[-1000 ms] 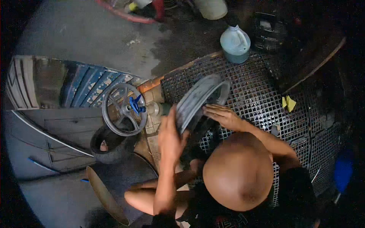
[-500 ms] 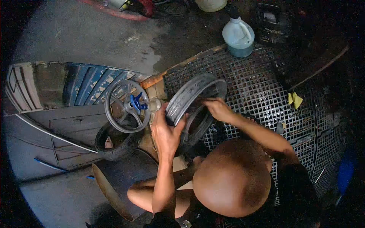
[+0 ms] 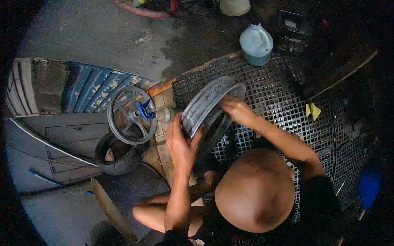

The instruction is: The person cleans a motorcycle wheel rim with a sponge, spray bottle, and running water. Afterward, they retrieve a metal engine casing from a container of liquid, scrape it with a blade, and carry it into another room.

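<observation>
A grey wheel rim [image 3: 208, 100] with a scuffed outer face is held up and tilted in front of my body. Around its lower left edge my left hand [image 3: 180, 145] is closed, thumb on one side and fingers on the other. My right hand [image 3: 239, 111] is at the rim's right inner side, with curled, slightly blurred fingertips; what they hold, if anything, cannot be made out. Behind and below the rim is a dark, round tyre-like shape, partly hidden. Left of my left hand, a spoked grey wheel [image 3: 132, 115] stands beside a bottle with a blue spray head [image 3: 144, 110].
A black tyre [image 3: 121, 162] lies below the spoked wheel. On the grid mat [image 3: 279, 96] are a jug of bluish liquid [image 3: 256, 45] and a yellow scrap [image 3: 314, 111]. A curved panel edge [image 3: 111, 209] rises at lower left. A bald head [image 3: 255, 190] fills the lower middle.
My right hand has shifted along the rim's inner side, its fingers now curled rather than extended as a second ago. The rim has tilted slightly, with my left hand still around its lower edge.
</observation>
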Available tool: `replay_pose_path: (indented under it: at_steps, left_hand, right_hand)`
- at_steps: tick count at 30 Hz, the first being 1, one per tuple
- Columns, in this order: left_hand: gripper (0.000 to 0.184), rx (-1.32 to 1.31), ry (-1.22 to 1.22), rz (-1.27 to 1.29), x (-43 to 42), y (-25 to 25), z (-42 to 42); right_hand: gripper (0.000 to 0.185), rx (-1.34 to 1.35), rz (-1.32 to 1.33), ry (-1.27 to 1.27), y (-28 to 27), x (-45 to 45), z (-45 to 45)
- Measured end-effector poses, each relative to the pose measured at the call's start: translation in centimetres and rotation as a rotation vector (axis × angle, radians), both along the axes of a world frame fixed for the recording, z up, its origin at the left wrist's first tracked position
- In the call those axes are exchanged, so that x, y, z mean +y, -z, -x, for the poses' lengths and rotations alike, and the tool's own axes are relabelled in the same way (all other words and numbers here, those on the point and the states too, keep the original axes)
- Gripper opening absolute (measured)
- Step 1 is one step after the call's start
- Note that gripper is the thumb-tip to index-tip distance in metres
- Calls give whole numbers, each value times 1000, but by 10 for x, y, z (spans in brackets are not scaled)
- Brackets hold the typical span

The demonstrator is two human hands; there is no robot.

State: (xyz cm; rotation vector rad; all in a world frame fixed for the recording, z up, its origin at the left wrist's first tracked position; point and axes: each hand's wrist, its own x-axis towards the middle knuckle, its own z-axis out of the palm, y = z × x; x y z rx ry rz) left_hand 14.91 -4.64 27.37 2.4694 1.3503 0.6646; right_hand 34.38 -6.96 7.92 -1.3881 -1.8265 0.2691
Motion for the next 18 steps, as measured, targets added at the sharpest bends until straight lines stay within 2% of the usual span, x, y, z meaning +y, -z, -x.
replay_pose_path:
  at_steps: [1, 2, 5, 6, 7, 9, 12, 15, 18]
  left_hand:
    - [54, -1, -13, -4, -3, 2, 2]
    - [54, -3, -25, -6, -5, 3, 3]
    - [56, -22, -27, -29, -8, 4, 9]
    - [56, -21, -40, -34, -8, 6, 11]
    - [56, -37, -54, -16, -9, 8, 13]
    - [56, -74, -81, 16, -10, 10, 17]
    - [57, -110, -99, 31, -11, 12, 17]
    - [58, -179, -130, 38, -15, 23, 24]
    - [63, -316, -177, 21, -26, 43, 38]
  right_hand:
    - [52, 33, -60, -11, -4, -5, 7]
    - [49, -24, 91, -22, -9, -12, 0]
    - [45, 3, 12, 132, 4, -2, 1]
    - [45, 59, 145, 58, 1, -8, 14]
    - [44, 194, 64, -42, 6, -8, 25]
    - [38, 4, -72, -5, 0, -5, 2]
    - [32, 200, 169, 75, -19, -3, 18]
    - [28, 302, 162, -44, -44, -12, 38]
    - [26, 273, 64, -127, -22, 2, 38]
